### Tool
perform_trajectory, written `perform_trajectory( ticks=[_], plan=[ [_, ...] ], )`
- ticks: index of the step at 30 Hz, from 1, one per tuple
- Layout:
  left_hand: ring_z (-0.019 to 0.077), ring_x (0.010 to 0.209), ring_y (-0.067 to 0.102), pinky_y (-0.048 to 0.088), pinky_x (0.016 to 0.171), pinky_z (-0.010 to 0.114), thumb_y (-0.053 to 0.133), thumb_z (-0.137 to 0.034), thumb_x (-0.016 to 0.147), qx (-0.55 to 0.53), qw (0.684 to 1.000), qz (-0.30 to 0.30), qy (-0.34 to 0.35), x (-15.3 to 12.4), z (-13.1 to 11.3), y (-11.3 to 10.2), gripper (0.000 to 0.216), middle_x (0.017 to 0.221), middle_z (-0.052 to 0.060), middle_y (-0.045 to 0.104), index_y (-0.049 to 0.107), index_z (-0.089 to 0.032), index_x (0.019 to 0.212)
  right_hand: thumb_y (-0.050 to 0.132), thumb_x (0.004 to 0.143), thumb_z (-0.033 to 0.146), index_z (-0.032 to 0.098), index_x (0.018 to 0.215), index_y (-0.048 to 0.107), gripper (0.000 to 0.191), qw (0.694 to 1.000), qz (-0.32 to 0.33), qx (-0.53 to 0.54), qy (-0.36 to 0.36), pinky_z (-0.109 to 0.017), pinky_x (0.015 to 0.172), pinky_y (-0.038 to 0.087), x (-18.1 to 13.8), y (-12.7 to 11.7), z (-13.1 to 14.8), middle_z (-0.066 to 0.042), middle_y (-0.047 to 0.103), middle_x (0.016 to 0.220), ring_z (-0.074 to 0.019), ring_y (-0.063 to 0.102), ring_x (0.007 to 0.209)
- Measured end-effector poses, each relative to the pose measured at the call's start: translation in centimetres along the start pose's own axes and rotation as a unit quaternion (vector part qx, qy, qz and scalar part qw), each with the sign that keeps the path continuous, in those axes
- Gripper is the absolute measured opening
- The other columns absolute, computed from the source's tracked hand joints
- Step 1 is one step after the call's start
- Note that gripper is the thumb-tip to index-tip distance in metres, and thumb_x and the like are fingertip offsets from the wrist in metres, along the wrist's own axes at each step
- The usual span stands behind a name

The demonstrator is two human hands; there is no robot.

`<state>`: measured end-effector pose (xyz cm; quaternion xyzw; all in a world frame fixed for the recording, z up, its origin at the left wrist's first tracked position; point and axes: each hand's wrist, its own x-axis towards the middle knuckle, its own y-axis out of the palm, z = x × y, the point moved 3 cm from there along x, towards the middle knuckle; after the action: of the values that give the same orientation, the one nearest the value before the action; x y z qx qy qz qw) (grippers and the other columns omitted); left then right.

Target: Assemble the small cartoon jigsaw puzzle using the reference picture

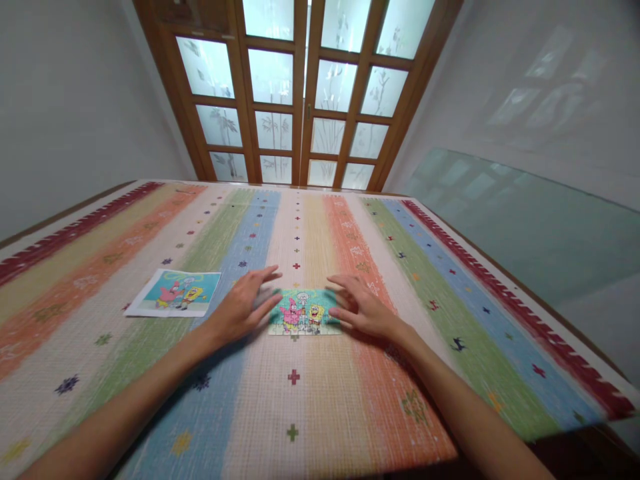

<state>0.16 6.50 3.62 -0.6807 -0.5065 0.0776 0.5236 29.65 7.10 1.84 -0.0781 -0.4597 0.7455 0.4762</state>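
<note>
A small jigsaw puzzle (303, 313) with a pink starfish and a yellow sponge character lies flat on the striped tablecloth, its pieces fitted together into a rectangle. My left hand (249, 298) is at its left edge, fingers apart and curved toward it. On the opposite side my right hand (363, 305) hovers by the right edge with fingers spread. Neither hand holds anything; whether the fingertips touch the puzzle I cannot tell. Left of my left hand lies a printed picture (180, 293) of the same cartoon characters on white paper.
The tablecloth (295, 413) has wide coloured stripes and covers the table. Beyond the table's far edge stand wooden doors (300, 113) with frosted panes. White walls rise on both sides, and a pale green panel (525, 227) is along the right one.
</note>
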Motion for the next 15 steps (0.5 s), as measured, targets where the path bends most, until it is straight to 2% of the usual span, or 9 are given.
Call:
perform_trajectory(
  ticks=[4,6,8,9,12,15],
  plan=[
    [0.0296,0.126,0.059,0.043,0.112,0.052,0.044,-0.045,0.102,0.098,0.989,-0.082,-0.080,-0.3,2.7,-5.1,0.047,0.133,0.011,0.065,0.043,-0.022,0.143,0.058,0.100,0.040,0.028,0.144,0.050,0.047,0.998,-0.062,-0.018,0.006,-0.059,0.111,0.044,-0.1,-0.5,-0.8,-0.014,0.058,0.137,-0.0319,0.055,0.128],
    [0.0335,0.127,0.056,0.041,0.112,0.055,0.043,-0.049,0.099,0.179,0.972,-0.094,-0.121,-1.3,4.4,-7.6,0.045,0.133,0.012,0.064,0.052,-0.021,0.133,0.054,0.101,0.040,0.027,0.142,0.051,0.043,0.996,-0.084,-0.028,0.006,-0.059,0.110,0.044,0.0,-0.6,-1.0,-0.014,0.058,0.136,-0.0318,0.055,0.127],
    [0.0419,0.132,0.049,0.034,0.113,0.063,0.046,-0.050,0.095,0.214,0.960,-0.100,-0.149,-2.8,6.2,-9.7,0.049,0.138,0.019,0.060,0.055,-0.014,0.128,0.052,0.102,0.039,0.027,0.140,0.053,0.039,0.994,-0.101,-0.039,0.002,-0.059,0.111,0.043,0.1,-0.7,-1.1,-0.014,0.058,0.136,-0.0316,0.053,0.128],
    [0.0465,0.134,0.045,0.031,0.112,0.067,0.046,-0.051,0.094,0.229,0.954,-0.096,-0.167,-3.6,7.1,-10.5,0.051,0.140,0.022,0.057,0.058,-0.012,0.123,0.050,0.103,0.038,0.027,0.138,0.054,0.037,0.993,-0.107,-0.043,0.001,-0.059,0.111,0.042,0.1,-0.7,-1.1,-0.014,0.058,0.136,-0.0315,0.053,0.128],
    [0.0529,0.135,0.040,0.031,0.109,0.067,0.044,-0.060,0.090,0.282,0.910,-0.006,-0.305,-6.4,10.1,-11.7,0.060,0.139,0.029,0.054,0.064,-0.006,0.106,0.048,0.104,0.037,0.027,0.136,0.056,0.035,0.992,-0.118,-0.050,0.003,-0.060,0.112,0.040,0.3,-0.8,-1.1,-0.014,0.059,0.135,-0.0314,0.052,0.127],
    [0.0503,0.107,0.059,0.042,0.094,0.062,0.046,-0.067,0.087,0.246,0.904,0.025,-0.349,-8.1,11.7,-11.8,0.065,0.105,0.029,0.068,0.066,-0.005,0.089,0.048,0.103,0.038,0.027,0.134,0.059,0.034,0.991,-0.124,-0.052,0.010,-0.060,0.111,0.041,0.3,-1.0,-1.3,-0.014,0.059,0.133,-0.0313,0.052,0.126]
  ],
)
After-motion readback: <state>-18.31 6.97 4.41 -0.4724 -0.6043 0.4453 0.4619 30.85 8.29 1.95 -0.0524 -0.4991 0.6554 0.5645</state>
